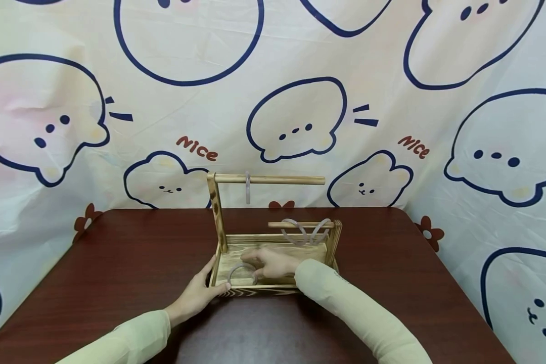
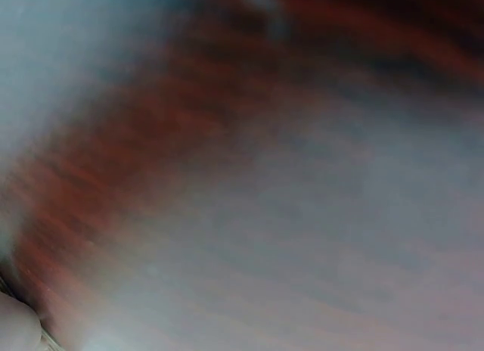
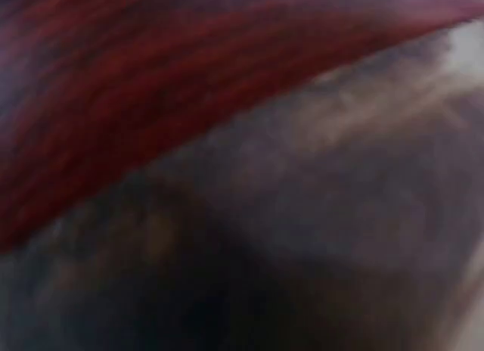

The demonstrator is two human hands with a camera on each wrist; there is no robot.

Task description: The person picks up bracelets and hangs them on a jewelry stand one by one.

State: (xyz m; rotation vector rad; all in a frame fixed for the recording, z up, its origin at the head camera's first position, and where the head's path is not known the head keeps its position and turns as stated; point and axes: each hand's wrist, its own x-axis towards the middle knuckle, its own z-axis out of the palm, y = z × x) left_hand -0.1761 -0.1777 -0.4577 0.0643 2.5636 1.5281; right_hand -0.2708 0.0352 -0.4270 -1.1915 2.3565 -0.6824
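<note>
A wooden jewelry stand (image 1: 241, 291) with a shallow tray base stands on the table. My left hand (image 1: 195, 296) holds the tray's front left corner, thumb on the front rim and fingers along the left side. Reaching into the tray from the right, my right hand (image 1: 273, 264) pinches a pale translucent bangle (image 1: 233, 270) near the front wall. Another bangle (image 1: 247, 194) hangs from the tall upper bar. Two more bangles (image 1: 316, 235) hang on the lower bar at right. In the left wrist view only a fingertip (image 2: 17, 326) shows; the right wrist view is too blurred for detail.
The stand's upper bar (image 1: 282, 180) juts right from a left post (image 1: 217, 212); its lower bar (image 1: 277, 225) juts left from a shorter right post (image 1: 334, 242). Around it spreads the dark red-brown table (image 1: 132, 263). A cartoon-printed cloth (image 1: 227, 116) hangs behind and at the sides.
</note>
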